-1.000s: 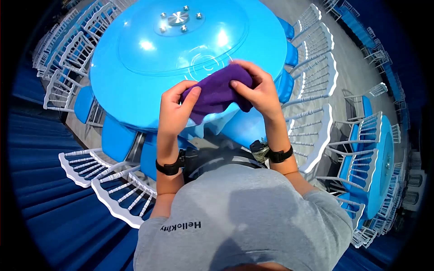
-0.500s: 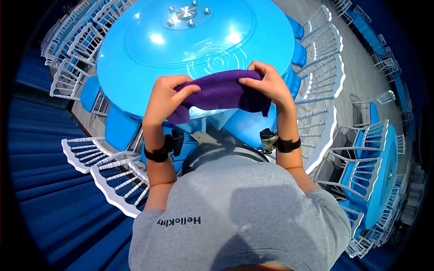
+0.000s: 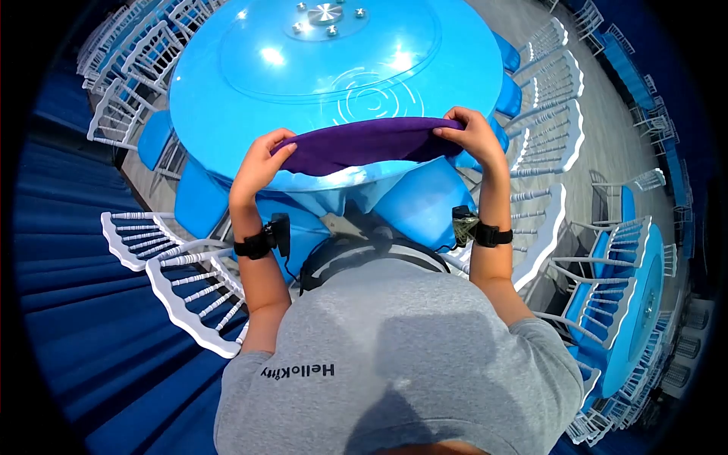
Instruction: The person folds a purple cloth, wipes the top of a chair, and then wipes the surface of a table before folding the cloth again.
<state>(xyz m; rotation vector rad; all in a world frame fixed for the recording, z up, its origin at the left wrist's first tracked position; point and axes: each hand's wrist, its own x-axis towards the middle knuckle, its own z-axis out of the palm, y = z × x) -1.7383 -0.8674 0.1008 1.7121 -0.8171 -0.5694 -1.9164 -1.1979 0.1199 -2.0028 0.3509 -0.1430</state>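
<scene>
A purple cloth [image 3: 364, 144] is stretched between my two hands above the near edge of the round blue table [image 3: 250, 125]. My left hand [image 3: 262, 163] pinches its left end between thumb and fingers. At the other end, my right hand [image 3: 474, 139] grips the upper corner the same way. The cloth's upper edge bows gently upward, and its lower part hangs in a loose fold. Each wrist wears a black strap with a small device on it.
A clear round turntable [image 3: 326, 64] with a metal hub [image 3: 325, 14] sits on the table. White spindle-back chairs [image 3: 197, 299] with blue seats [image 3: 428, 201] surround it. More blue tables [image 3: 641, 280] stand at the right, and dark blue draped fabric [image 3: 83, 326] lies at the left.
My hands have moved farther apart, pulling the purple cloth wider and tauter. Its hanging folds at both ends have drawn up. The view has shifted slightly.
</scene>
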